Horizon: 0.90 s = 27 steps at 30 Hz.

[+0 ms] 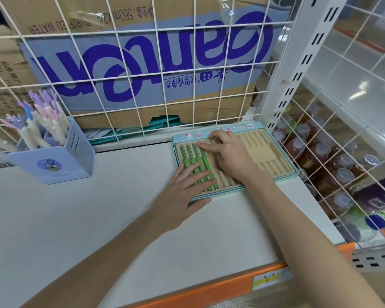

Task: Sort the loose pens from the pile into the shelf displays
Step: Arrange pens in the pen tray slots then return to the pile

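Presently on the white shelf (98, 218): one slotted display tray (273, 152), beige insert in a pale blue frame, set in the far right corner against the wire grid (156, 63); four green pens (196, 161) lying side by side in its leftmost slots, the remaining slots bare beige. Left hand (185, 187): fingers straight and spread flat across the lower parts of the green pens, thumb along the tray's near edge; grasping nothing. Right hand (229, 154): palm down over the middle of the tray, fingers loosely bent and reaching left to the upper end of the rightmost pen; whether the fingertips pinch anything cannot be told. Further left, well apart from the tray: a lavender pen holder (53, 161) crowded with upright pastel pens (42, 121), white barrels with pink, blue and purple tops. Behind the grid: a cardboard box (156, 47) with large purple lettering. Beyond the right-hand grid: capped bottles (320, 156) of amber liquid.
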{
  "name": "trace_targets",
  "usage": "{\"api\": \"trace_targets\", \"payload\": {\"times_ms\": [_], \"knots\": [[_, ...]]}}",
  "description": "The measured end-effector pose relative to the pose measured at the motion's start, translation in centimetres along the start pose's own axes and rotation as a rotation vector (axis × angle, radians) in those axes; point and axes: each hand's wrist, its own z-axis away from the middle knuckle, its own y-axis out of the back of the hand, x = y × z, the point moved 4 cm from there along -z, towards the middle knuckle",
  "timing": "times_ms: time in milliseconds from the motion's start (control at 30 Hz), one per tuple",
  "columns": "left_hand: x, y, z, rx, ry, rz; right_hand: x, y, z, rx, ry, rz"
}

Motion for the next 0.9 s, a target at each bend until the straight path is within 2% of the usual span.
{"api": "trace_targets", "payload": {"times_ms": [733, 900], "knots": [[0.2, 0.1, 0.1, -0.022, -0.002, -0.045, 0.2, 0.2, 0.0, 0.079, 0.003, -0.104], [0.8, 1.5, 0.5, 0.053, 0.032, -0.043, 0.1, 2.2, 0.3, 0.181, -0.123, -0.236]]}}
